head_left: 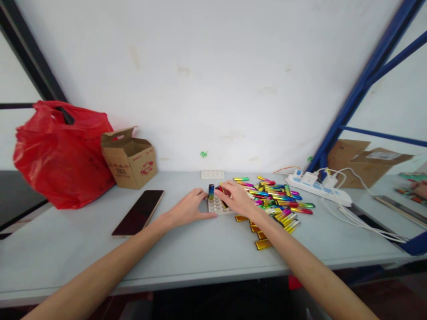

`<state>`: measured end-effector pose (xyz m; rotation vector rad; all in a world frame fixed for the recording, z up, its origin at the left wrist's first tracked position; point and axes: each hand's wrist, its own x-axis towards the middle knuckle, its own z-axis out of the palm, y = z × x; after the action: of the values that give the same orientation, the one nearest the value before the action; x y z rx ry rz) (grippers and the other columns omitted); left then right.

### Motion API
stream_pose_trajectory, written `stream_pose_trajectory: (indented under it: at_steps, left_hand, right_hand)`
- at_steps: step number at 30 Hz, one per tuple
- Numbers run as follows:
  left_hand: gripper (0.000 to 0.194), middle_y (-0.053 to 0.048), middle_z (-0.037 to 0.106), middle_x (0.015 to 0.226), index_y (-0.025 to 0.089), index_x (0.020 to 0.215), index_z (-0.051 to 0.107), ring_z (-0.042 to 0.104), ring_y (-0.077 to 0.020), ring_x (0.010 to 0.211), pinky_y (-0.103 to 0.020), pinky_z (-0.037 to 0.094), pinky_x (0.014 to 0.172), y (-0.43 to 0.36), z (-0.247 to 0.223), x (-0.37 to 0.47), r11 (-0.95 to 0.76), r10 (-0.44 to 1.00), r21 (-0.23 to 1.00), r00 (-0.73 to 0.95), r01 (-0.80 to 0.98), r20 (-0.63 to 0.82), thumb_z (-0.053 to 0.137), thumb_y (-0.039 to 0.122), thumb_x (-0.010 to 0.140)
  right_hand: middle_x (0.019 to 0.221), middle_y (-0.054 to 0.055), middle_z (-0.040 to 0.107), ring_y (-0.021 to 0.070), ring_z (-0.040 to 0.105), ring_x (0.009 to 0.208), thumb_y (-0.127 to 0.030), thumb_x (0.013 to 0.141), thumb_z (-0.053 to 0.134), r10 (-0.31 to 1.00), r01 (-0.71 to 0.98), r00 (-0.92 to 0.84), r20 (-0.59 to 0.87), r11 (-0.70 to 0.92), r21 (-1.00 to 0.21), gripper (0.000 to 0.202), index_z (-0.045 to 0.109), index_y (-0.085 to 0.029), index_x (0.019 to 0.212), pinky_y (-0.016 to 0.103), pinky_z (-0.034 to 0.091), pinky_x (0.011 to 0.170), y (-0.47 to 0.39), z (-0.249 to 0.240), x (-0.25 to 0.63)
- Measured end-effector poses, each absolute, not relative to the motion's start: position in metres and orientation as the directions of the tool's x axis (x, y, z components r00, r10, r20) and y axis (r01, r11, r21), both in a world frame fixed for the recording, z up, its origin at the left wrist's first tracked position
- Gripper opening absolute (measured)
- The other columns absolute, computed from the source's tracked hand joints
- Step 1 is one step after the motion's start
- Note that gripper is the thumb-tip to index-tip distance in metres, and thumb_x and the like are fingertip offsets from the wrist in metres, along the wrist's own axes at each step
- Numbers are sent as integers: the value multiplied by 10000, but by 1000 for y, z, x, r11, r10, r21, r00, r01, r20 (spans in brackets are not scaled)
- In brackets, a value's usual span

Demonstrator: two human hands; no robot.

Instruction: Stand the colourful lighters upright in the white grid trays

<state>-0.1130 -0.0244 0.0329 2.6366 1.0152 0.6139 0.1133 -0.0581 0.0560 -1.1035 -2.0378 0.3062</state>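
Note:
A white tray with rows of round holes lies on the table between my hands. One blue and gold metallic tube stands upright at its back left corner. My left hand is at the tray's left edge, thumb and fingers spread apart around that corner. Over the tray's right part, my right hand has its fingers closed on a dark and red tube; its lower end is partly hidden. To the right lies a loose pile of shiny multicoloured tubes, partly behind my right hand and forearm.
A second white tray lies by the wall. A phone, an open cardboard box and a red bag are left. A power strip with cables is right; a person's hand shows at far right.

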Motion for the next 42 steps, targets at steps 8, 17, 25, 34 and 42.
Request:
stream_pose_trajectory:
  at_steps: [8, 17, 25, 34, 42]
  left_hand:
    - [592, -105, 687, 1164, 217, 1177, 673, 637, -334, 1125, -445, 509, 1039, -24, 31, -114, -732, 676, 381, 672, 565, 302, 732, 689, 824]
    - [599, -117, 667, 1131, 192, 1138, 674, 637, -325, 1092, -433, 517, 981, -21, 30, -114, -728, 682, 352, 676, 588, 280, 687, 712, 841]
    - [587, -108, 670, 1119, 205, 1053, 669, 650, -321, 1071, -427, 523, 978, -21, 31, -114, -722, 688, 364, 665, 589, 291, 676, 745, 824]
    - [632, -107, 674, 1139, 212, 1061, 685, 670, -329, 1074, -440, 539, 996, -20, 33, -113, -686, 723, 388, 636, 616, 269, 701, 774, 773]
    - [684, -118, 678, 1181, 213, 1100, 694, 662, -335, 1108, -446, 533, 1026, -17, 31, -113, -695, 715, 385, 644, 607, 274, 694, 808, 762]
  right_hand:
    - [727, 23, 648, 190, 554, 675, -555, 1047, 517, 814, 615, -310, 492, 566, -548, 418, 571, -235, 783, 295, 366, 665, -52, 46, 108]
    - [883, 78, 718, 222, 646, 802, -441, 1076, 531, 826, 784, -373, 422, 524, -332, 279, 618, -205, 954, 298, 418, 709, -48, 44, 102]
    - [896, 114, 730, 256, 681, 866, -516, 1032, 588, 819, 850, -421, 391, 506, -144, 358, 679, -184, 934, 353, 450, 853, -50, 46, 102]
    - [831, 45, 714, 181, 595, 750, -465, 1078, 493, 845, 775, -304, 439, 487, -402, 390, 702, -197, 886, 291, 418, 762, -61, 77, 180]
    - [1021, 96, 760, 252, 689, 915, -409, 989, 559, 912, 833, -214, 350, 358, -422, 255, 737, -226, 1005, 387, 543, 853, -143, 94, 292]
